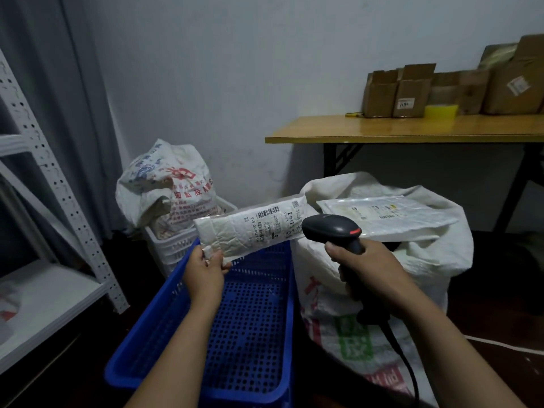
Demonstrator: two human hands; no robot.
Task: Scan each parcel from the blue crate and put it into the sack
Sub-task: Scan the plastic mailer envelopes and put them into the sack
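Blue perforated plastic crate (pixel 164 357) looks empty; your left hand (pixel 206 269) pinches the last white padded parcel (pixel 250 228), your right hand (pixel 365 269) clenches the black scanner (pixel 332 228). One flat parcel (pixel 385 214) tops the white woven sack (pixel 426 260).

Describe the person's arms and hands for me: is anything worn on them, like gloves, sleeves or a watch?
Nothing is worn as far as the picture shows. The left hand and right hand are bare, with no gloves, rings or watch in sight. Both forearms are uncovered from the wrists down to the bottom edge of the frame, so no sleeve shows; anything worn higher up lies outside the view.
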